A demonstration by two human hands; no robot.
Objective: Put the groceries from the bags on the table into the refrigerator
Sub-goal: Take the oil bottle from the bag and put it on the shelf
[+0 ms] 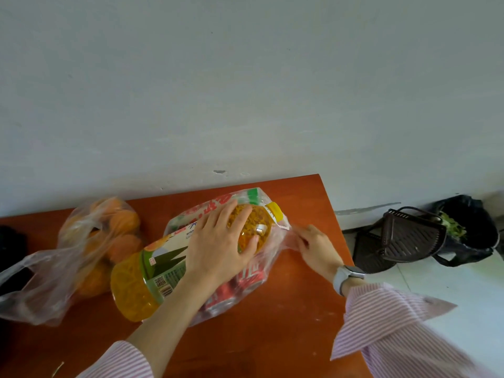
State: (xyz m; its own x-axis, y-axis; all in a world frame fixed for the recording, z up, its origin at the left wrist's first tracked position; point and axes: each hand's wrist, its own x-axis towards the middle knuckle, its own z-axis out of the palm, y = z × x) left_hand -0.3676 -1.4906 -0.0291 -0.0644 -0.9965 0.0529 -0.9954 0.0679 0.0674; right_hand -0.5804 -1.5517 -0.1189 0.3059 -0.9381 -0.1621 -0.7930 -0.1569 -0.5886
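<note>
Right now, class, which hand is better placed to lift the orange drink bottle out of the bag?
The left hand: it already grips the bottle, while the right hand pinches the bag edge.

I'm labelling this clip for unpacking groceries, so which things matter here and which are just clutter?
Job:
juice bottle, gripped by left hand
clear bag of red cans, pinched by right hand
bag of oranges

Clutter:
brown baskets
black bin bag

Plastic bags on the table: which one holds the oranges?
The clear plastic bag on the left; the one on the right, under the left hand, holds red cans.
</note>
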